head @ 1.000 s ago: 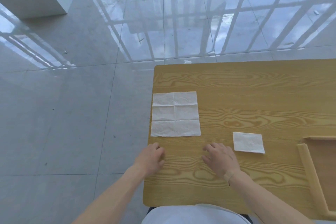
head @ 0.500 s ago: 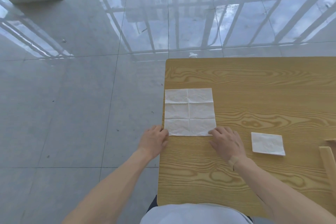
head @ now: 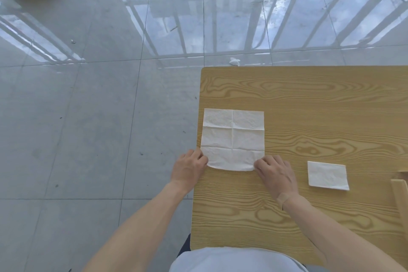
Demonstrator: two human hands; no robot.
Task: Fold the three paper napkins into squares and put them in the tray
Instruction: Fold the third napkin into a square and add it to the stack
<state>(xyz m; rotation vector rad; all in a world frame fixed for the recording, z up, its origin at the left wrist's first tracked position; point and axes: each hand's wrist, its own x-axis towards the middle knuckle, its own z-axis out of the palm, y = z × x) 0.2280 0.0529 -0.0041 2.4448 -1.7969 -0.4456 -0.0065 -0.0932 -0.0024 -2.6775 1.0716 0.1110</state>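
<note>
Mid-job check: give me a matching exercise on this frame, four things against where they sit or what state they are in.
Things:
1. open napkin
2. folded napkin
3. tray
4. left hand

States or places:
A. only a wooden corner shows at the right frame edge
B. small rectangle lying alone, right of the right hand
C. spread flat with crease lines, near edge lifting
D. pinching the near left corner of the paper

Pairs: 1-C, 2-B, 3-A, 4-D

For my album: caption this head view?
Both hands, left and right, pinch the near edge of an unfolded napkin.
</note>
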